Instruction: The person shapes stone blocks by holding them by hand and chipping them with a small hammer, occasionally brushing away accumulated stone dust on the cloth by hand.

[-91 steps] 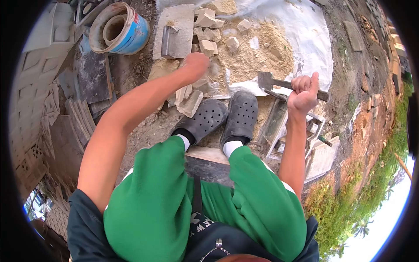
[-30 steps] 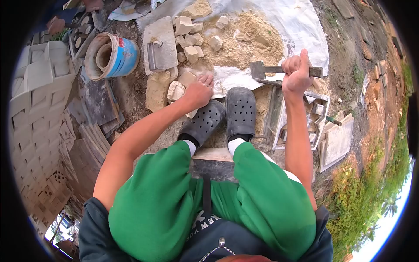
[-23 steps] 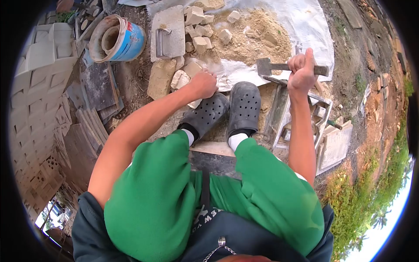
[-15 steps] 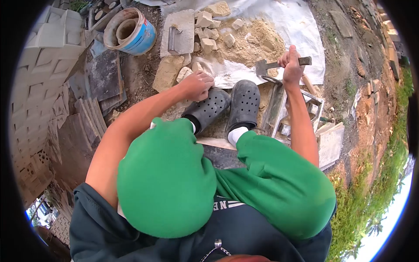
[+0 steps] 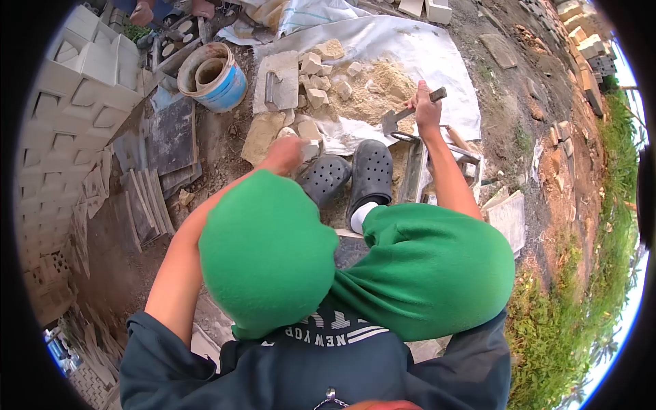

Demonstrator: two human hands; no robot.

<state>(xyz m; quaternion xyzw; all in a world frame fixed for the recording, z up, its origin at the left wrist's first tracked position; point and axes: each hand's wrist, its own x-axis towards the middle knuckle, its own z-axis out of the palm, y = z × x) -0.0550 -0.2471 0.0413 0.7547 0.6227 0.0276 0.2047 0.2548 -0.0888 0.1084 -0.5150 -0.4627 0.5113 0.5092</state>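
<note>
My right hand point(image 5: 428, 113) grips the handle of a hammer point(image 5: 403, 117), whose flat metal head points left over the edge of a pile of yellowish rubble point(image 5: 372, 89). Beside my grey clog point(image 5: 325, 179), my left hand point(image 5: 283, 156) is closed on a small pale stone piece point(image 5: 310, 150); motion blurs its fingers. Just above it rests another pale block point(image 5: 309, 130). Broken stone chunks point(image 5: 316, 97) lie on the white sheet point(image 5: 444, 65). A flat plate with a handle point(image 5: 275, 82) is left of them.
A blue and white bucket point(image 5: 224, 89) stands at the upper left. Dark slabs point(image 5: 171, 135) and stacked pale blocks point(image 5: 55, 137) are farther left. A metal frame point(image 5: 415, 167) lies right of my feet. Another person's hand point(image 5: 141, 14) shows at the top left.
The view has shifted, bringing another person's hands into sight. My left hand has moved off the clog's edge, and a pale piece now shows at its fingers. The hammer stays in my right hand.
</note>
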